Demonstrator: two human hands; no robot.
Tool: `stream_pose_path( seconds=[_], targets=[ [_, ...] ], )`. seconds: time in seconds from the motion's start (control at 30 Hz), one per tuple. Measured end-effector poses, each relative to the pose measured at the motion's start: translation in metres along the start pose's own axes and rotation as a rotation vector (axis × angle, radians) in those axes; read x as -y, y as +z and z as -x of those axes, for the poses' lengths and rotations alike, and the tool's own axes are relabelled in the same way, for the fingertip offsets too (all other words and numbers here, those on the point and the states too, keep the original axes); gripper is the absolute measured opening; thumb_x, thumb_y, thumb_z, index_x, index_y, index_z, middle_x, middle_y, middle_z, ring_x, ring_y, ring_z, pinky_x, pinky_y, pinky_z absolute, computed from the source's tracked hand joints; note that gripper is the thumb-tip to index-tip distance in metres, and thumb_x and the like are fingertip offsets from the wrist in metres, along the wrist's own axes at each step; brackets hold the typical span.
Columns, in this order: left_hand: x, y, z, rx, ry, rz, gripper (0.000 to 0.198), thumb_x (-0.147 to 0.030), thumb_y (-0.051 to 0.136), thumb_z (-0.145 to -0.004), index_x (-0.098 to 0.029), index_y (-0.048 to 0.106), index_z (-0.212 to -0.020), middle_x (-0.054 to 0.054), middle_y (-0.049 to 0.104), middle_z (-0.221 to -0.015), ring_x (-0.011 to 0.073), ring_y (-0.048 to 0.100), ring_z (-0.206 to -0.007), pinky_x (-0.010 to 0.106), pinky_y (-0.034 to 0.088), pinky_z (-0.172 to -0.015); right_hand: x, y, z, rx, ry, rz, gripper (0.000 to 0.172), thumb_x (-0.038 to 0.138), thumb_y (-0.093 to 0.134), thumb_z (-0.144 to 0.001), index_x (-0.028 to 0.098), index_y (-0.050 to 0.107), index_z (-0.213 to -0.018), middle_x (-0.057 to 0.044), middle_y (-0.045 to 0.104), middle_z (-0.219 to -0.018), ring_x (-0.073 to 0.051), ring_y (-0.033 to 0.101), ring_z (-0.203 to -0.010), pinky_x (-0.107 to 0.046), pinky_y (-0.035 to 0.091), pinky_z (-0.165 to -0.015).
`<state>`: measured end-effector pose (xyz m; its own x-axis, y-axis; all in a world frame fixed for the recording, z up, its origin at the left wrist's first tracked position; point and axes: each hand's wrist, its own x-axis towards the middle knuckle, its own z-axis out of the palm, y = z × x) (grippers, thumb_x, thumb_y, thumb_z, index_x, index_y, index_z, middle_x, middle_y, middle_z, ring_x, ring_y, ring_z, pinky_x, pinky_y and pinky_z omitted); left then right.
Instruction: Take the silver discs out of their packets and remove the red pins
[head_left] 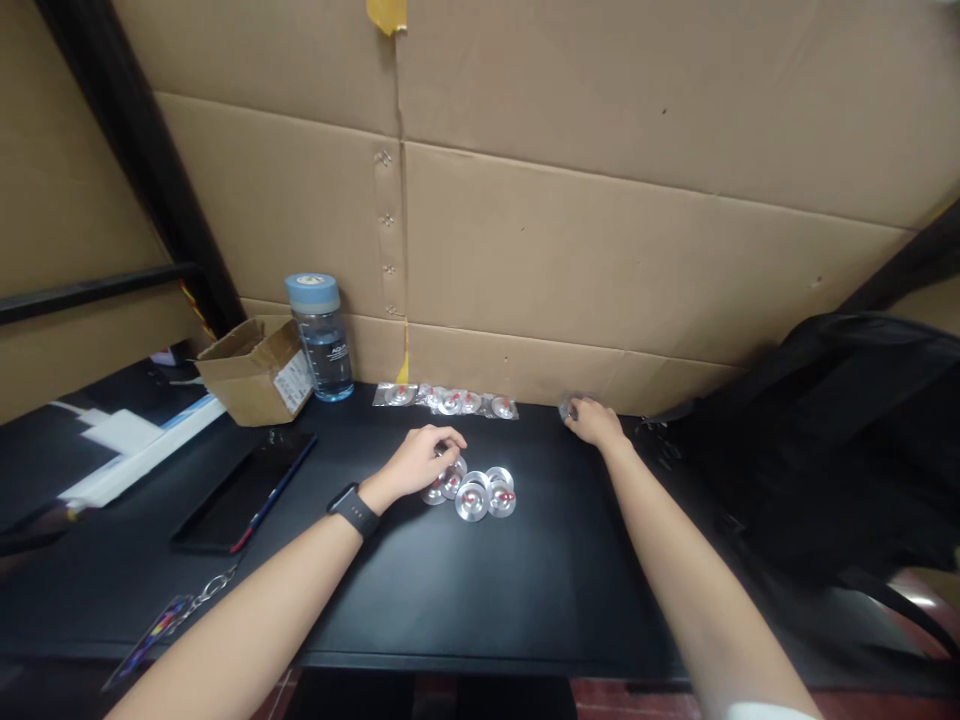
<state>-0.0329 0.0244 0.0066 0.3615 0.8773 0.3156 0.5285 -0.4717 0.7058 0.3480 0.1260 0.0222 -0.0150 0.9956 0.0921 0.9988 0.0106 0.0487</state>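
My left hand (426, 459), with a dark watch on its wrist, hovers over or rests at the left side of a small group of shiny round metal discs (472, 499) with red marks at their middles. Its fingers are loosely bent and apart, and they cover part of the leftmost discs. At the back of the table my right hand (593, 421) has its fingers closed on a crumpled clear plastic bag (565, 406); whether anything is inside the bag I cannot make out. Between the hands, along the cardboard wall, lies a row of similar discs in clear bags (450, 401).
On the left stand a water bottle (324, 345) with a blue lid and an open cardboard box (251, 375). A dark phone (244, 492) with a keychain and a white power strip (142, 450) lie nearby. A black backpack (832, 440) fills the right side.
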Motion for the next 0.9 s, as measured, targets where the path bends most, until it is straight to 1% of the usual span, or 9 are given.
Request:
stream_pose_path(
  seconds=[0.2,0.27,0.3,0.37,0.43,0.53,0.6,0.77,0.9],
  targets=[
    [0.001,0.0,0.0,0.005,0.006,-0.03,0.023,-0.03,0.058,-0.092,-0.024,0.078,-0.1,0.004,0.078,-0.1,0.0207,0.072,-0.091,0.03,0.052,-0.087,0.005,-0.017,0.015,-0.047,0.012,0.006,0.026,0.031,0.058,-0.091,0.02,0.075,-0.108,-0.017,0.075,-0.107,-0.031,0.07,-0.095,-0.04,0.048,-0.08],
    [0.0,-0.001,0.0,0.004,0.008,-0.028,0.023,-0.031,0.058,-0.092,-0.024,0.078,-0.1,0.004,0.078,-0.099,0.0206,0.072,-0.09,0.03,0.052,-0.086,0.021,-0.021,0.02,-0.072,-0.054,-0.019,0.027,0.031,0.054,-0.094,0.02,0.075,-0.107,-0.016,0.075,-0.105,-0.03,0.07,-0.096,-0.039,0.049,-0.082],
    [-0.001,-0.001,0.0,0.003,0.009,-0.022,0.023,-0.031,0.058,-0.092,-0.024,0.078,-0.099,0.004,0.078,-0.099,0.0207,0.072,-0.09,0.03,0.052,-0.085,0.033,-0.022,0.022,-0.083,-0.14,-0.052,0.027,0.029,0.053,-0.094,0.02,0.075,-0.107,-0.016,0.075,-0.107,-0.029,0.07,-0.098,-0.039,0.049,-0.084],
    [-0.003,-0.002,0.0,-0.002,0.012,-0.007,0.022,-0.03,0.058,-0.092,-0.024,0.078,-0.099,0.004,0.078,-0.099,0.0209,0.072,-0.09,0.029,0.052,-0.084,0.061,-0.022,0.024,-0.07,-0.318,-0.108,0.03,0.026,0.055,-0.093,0.025,0.073,-0.118,-0.01,0.073,-0.12,-0.025,0.067,-0.11,-0.034,0.048,-0.094],
    [-0.004,-0.003,0.0,-0.011,0.008,0.003,0.022,-0.03,0.058,-0.091,-0.024,0.078,-0.1,0.004,0.078,-0.1,0.0205,0.072,-0.089,0.029,0.053,-0.082,0.089,-0.017,0.023,-0.095,-0.488,-0.18,0.048,0.019,0.056,-0.09,0.023,0.063,-0.137,-0.012,0.063,-0.14,-0.027,0.059,-0.126,-0.037,0.044,-0.104],
    [-0.003,-0.005,0.001,-0.027,0.003,0.0,0.022,-0.03,0.058,-0.092,-0.024,0.078,-0.1,0.004,0.078,-0.099,0.0201,0.073,-0.087,0.028,0.053,-0.079,0.117,-0.008,0.017,-0.064,-0.477,-0.278,0.062,0.017,0.061,-0.086,0.025,0.054,-0.146,-0.012,0.055,-0.15,-0.031,0.052,-0.135,-0.047,0.04,-0.109],
    [-0.002,-0.007,0.001,-0.04,0.006,0.001,0.022,-0.03,0.058,-0.092,-0.024,0.077,-0.1,0.003,0.077,-0.096,0.0202,0.072,-0.086,0.028,0.054,-0.079,0.123,-0.003,0.013,-0.034,-0.434,-0.329,0.055,0.018,0.063,-0.086,0.024,0.06,-0.14,-0.014,0.062,-0.142,-0.032,0.057,-0.128,-0.048,0.043,-0.106],
    [-0.002,-0.008,0.0,-0.063,0.007,0.046,0.021,-0.031,0.059,-0.093,-0.023,0.076,-0.1,0.004,0.077,-0.096,0.0211,0.072,-0.088,0.031,0.055,-0.083,0.116,-0.002,0.023,-0.076,-0.433,-0.437,0.029,0.013,0.058,-0.09,0.019,0.072,-0.115,-0.01,0.075,-0.112,-0.022,0.069,-0.103,-0.033,0.049,-0.095],
    [-0.01,-0.002,-0.001,-0.171,0.012,0.196,0.028,-0.036,0.061,-0.094,-0.021,0.068,-0.117,0.008,0.073,-0.118,0.0228,0.069,-0.108,0.035,0.053,-0.098,0.126,-0.014,0.057,-0.208,-0.452,-0.861,0.021,0.022,0.068,-0.085,0.021,0.069,-0.106,-0.003,0.076,-0.092,-0.018,0.069,-0.079,-0.028,0.052,-0.073]
  ],
)
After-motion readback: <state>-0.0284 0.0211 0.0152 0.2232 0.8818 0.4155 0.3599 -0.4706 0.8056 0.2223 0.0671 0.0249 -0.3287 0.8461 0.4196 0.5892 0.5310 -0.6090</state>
